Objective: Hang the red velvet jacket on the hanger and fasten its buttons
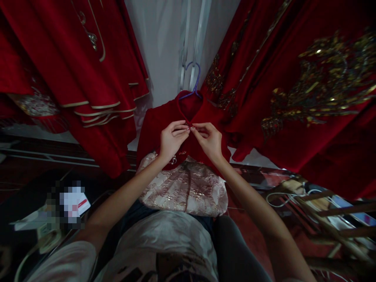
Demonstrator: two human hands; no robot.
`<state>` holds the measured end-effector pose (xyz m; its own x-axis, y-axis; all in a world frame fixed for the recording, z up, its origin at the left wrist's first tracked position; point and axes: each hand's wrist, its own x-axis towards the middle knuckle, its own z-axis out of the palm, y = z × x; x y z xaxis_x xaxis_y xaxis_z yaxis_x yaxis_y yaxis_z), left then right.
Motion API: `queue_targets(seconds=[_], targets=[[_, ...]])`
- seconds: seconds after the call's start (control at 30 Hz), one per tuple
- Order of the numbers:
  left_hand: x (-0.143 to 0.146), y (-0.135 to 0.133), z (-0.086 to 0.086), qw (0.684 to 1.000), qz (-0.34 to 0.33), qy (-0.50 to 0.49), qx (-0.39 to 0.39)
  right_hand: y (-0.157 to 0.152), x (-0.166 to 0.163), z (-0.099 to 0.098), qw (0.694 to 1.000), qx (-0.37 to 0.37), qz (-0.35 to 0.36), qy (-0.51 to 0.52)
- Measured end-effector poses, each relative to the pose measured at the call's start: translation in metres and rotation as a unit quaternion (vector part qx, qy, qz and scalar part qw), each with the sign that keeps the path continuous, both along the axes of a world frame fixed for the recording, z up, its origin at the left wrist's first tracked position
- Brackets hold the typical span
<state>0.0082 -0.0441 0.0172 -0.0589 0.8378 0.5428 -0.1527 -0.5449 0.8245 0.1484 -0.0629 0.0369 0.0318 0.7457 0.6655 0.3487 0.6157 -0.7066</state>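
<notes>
Red cloth first: pinching the front of a red jacket [151,125] just below the neck opening, holding the fingertips of the left hand [174,140] and the right hand [210,141] almost touching, and pressing thumb against finger on each side. Gripping something too small to make out there, perhaps an edge or a fastener, so being unable to tell exactly what. Having the jacket hanging in front of the torso on a blue hanger [196,87], above pale brocade [179,192], between red garments on the left [100,78] and sequined red cloth on the right [308,152]. Probably risking a slip at the pinch, from holding so little cloth by the tips alone and working in dim light. Also risking uneven fronts, from pulling harder with one hand than the other. Tugging downward could be tilting the hanger or jerking its hook loose from the metal strips [201,35]. Passing the left wrist so near the small shiny ornament [174,159] on the jacket front, possibly risking a snag during any quick withdrawal.
</notes>
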Motion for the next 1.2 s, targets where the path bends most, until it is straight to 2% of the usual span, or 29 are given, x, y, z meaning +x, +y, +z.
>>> queue_targets(seconds=[0.37, 0.57, 0.93, 1.2], targets=[[-0.001, 0.007, 0.002, 0.999, -0.025, 0.009, -0.018, 0.004, 0.007, 0.003, 0.999, -0.023, 0.025, 0.008], [-0.002, 0.017, -0.004, 0.998, -0.056, 0.019, -0.024, 0.009, 0.009, 0.000, 0.998, -0.029, 0.049, 0.012], [-0.003, 0.016, -0.005, 0.997, -0.027, 0.069, 0.022, 0.016, 0.011, -0.002, 0.998, -0.038, 0.047, 0.026], [0.000, 0.017, -0.006, 0.996, -0.043, 0.070, 0.028, 0.021, 0.016, 0.000, 0.993, -0.045, 0.093, 0.053]])
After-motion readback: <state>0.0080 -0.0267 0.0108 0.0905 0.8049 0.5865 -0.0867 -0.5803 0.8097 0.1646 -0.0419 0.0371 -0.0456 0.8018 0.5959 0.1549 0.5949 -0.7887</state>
